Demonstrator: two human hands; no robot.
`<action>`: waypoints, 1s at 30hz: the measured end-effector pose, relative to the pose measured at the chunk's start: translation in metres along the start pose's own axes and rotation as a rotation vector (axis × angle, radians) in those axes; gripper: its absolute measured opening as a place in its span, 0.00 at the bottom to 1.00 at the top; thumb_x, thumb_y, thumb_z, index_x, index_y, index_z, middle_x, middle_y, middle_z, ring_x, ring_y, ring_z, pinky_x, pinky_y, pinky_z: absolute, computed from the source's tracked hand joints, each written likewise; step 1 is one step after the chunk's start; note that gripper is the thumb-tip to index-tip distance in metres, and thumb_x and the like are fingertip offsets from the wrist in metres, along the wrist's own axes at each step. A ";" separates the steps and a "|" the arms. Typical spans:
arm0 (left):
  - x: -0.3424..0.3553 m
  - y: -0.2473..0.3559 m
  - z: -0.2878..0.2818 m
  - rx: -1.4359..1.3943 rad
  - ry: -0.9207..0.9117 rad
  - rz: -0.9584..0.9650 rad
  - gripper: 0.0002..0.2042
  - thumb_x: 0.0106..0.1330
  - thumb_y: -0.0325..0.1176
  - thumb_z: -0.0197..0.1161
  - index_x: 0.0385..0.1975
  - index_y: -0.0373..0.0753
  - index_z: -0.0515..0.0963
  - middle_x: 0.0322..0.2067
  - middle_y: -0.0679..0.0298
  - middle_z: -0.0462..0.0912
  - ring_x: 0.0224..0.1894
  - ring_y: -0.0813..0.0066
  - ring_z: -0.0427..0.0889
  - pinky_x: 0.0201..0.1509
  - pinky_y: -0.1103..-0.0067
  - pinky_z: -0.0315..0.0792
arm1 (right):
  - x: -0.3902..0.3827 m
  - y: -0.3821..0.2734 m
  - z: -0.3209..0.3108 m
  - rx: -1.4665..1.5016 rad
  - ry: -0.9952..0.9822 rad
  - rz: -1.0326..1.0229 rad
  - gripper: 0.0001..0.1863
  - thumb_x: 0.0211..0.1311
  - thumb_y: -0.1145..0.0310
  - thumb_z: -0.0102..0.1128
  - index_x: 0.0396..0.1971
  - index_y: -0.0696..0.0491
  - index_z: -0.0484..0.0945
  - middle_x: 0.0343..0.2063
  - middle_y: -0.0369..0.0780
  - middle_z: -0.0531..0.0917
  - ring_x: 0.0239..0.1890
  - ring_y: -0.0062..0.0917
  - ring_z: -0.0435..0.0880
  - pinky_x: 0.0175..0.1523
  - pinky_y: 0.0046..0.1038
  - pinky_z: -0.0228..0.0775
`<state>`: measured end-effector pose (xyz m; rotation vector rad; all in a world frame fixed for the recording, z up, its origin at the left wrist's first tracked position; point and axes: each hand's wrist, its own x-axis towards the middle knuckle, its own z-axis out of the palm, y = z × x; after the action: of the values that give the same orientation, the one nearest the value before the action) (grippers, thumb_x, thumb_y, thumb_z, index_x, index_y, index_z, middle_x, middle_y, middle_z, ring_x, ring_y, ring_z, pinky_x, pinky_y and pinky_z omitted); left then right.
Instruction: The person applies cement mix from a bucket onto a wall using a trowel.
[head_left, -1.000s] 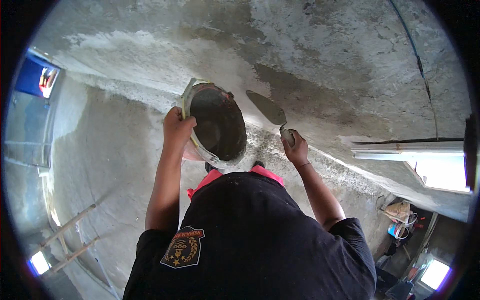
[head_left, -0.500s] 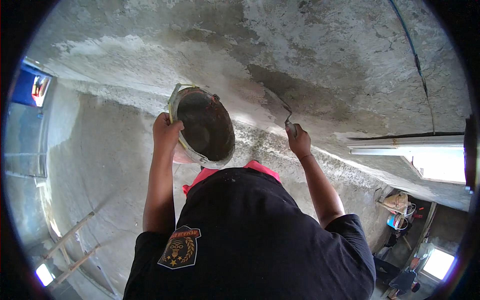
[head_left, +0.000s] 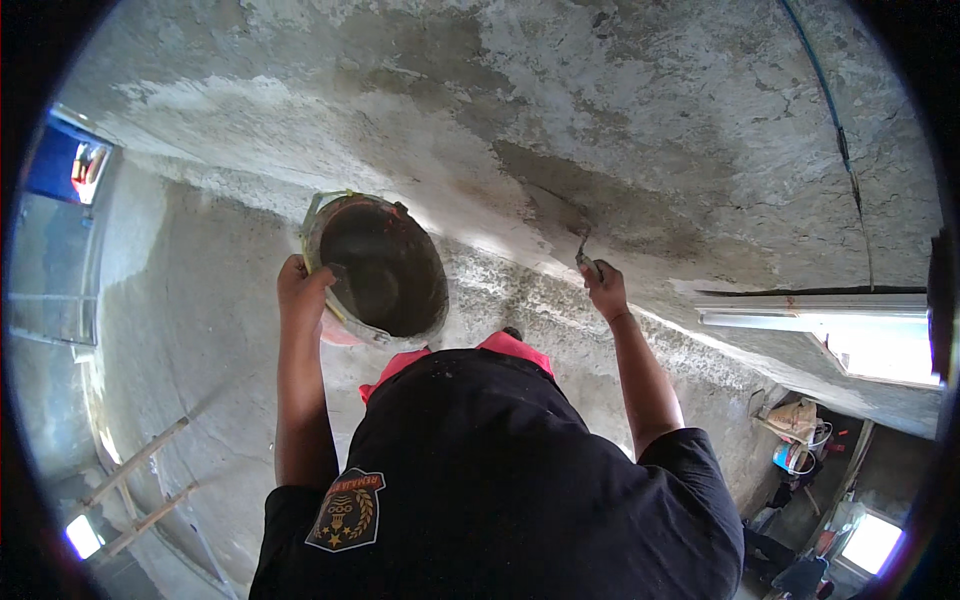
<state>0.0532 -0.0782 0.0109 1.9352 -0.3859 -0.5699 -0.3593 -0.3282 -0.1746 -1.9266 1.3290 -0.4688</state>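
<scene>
My left hand (head_left: 303, 290) is closed on the left rim of a worn bucket (head_left: 428, 252), held tilted in front of me with its wide mouth showing. Wet grey mortar (head_left: 385, 275) covers its inside; how deep it goes I cannot tell. Closed around the handle of a trowel (head_left: 584, 240), my right hand (head_left: 607, 293) is raised at the wall (head_left: 640, 70). The trowel's blade is seen nearly edge-on against a dark, damp patch (head_left: 560, 185) of plaster, and blends into it. Whether it touches the wall is unclear.
A cable (head_left: 838, 130) runs down the wall at the right, above a white-framed opening (head_left: 815, 312). Wooden poles (head_left: 135, 465) stand at the lower left. A sack (head_left: 793, 420) and a small pail (head_left: 793, 458) lie at the right, with a person (head_left: 800, 577) beyond.
The bucket and my left hand have shifted left and a little lower. My right hand has come slightly right and down with the trowel, still near the damp patch.
</scene>
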 end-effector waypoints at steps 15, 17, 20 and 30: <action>-0.004 -0.029 -0.021 -0.098 0.055 -0.046 0.09 0.42 0.21 0.58 0.26 0.33 0.72 0.24 0.64 0.75 0.25 0.77 0.72 0.30 0.80 0.66 | -0.006 -0.021 0.010 -0.249 0.076 -0.128 0.19 0.58 0.53 0.60 0.30 0.56 0.75 0.22 0.51 0.79 0.28 0.50 0.79 0.32 0.42 0.69; -0.006 -0.029 -0.024 -0.115 0.060 -0.033 0.09 0.42 0.21 0.58 0.26 0.33 0.72 0.24 0.64 0.75 0.25 0.77 0.72 0.30 0.80 0.66 | -0.017 -0.017 0.006 -0.307 0.056 -0.079 0.19 0.57 0.52 0.60 0.29 0.55 0.75 0.21 0.51 0.79 0.28 0.50 0.79 0.31 0.43 0.69; -0.007 -0.033 -0.025 -0.133 0.068 -0.028 0.10 0.42 0.22 0.59 0.27 0.33 0.73 0.24 0.64 0.76 0.25 0.76 0.73 0.31 0.80 0.67 | -0.018 -0.031 0.005 -0.284 0.035 -0.151 0.20 0.56 0.51 0.61 0.29 0.54 0.73 0.21 0.50 0.80 0.28 0.50 0.79 0.32 0.45 0.70; -0.016 -0.045 -0.029 -0.131 0.086 -0.031 0.11 0.41 0.22 0.59 0.28 0.33 0.73 0.24 0.64 0.76 0.26 0.77 0.73 0.31 0.80 0.67 | -0.031 -0.025 0.027 -0.275 0.089 0.000 0.19 0.56 0.50 0.60 0.31 0.53 0.76 0.23 0.51 0.80 0.31 0.51 0.79 0.34 0.46 0.70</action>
<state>0.0568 -0.0296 -0.0162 1.8352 -0.2582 -0.5168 -0.3377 -0.2849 -0.1707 -2.1497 1.5167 -0.3918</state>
